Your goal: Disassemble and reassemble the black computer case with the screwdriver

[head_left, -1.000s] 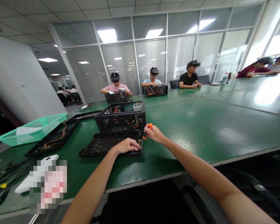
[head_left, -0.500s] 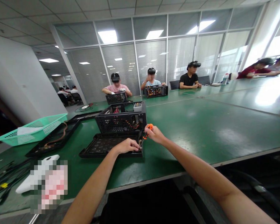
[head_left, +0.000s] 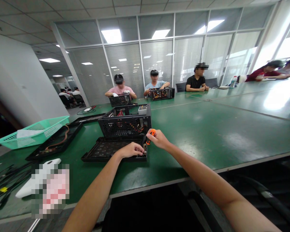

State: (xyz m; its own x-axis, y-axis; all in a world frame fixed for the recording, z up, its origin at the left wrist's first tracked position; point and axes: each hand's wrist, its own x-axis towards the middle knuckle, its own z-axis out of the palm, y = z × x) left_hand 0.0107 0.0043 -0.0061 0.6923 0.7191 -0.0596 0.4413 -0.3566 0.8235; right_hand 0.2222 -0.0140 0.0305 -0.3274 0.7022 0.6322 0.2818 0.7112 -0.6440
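Observation:
My right hand [head_left: 160, 140] is closed around the orange and black handle of a screwdriver [head_left: 151, 136]. Its shaft slants down toward the right end of a black computer case panel [head_left: 103, 149], which lies flat before me. At that same end, the fingers of my left hand [head_left: 131, 150] are bent together near small parts beside the screwdriver's tip. What they pinch, if anything, is hidden. Right behind the panel stands an opened black computer case [head_left: 118, 126], with wires and a metal box showing inside.
On the left of the green table [head_left: 198, 129] are a mint plastic basket [head_left: 50, 129], another black panel [head_left: 55, 141] with a cable, black cables [head_left: 7, 183] and a white device [head_left: 38, 177]. Across the table, co-workers sit, two of them at computer cases [head_left: 162, 93].
My right hand and the screwdriver have shifted slightly left, and the handle is tilted a little differently. My left hand stays nearly in place. A co-worker opposite has lowered a raised hand.

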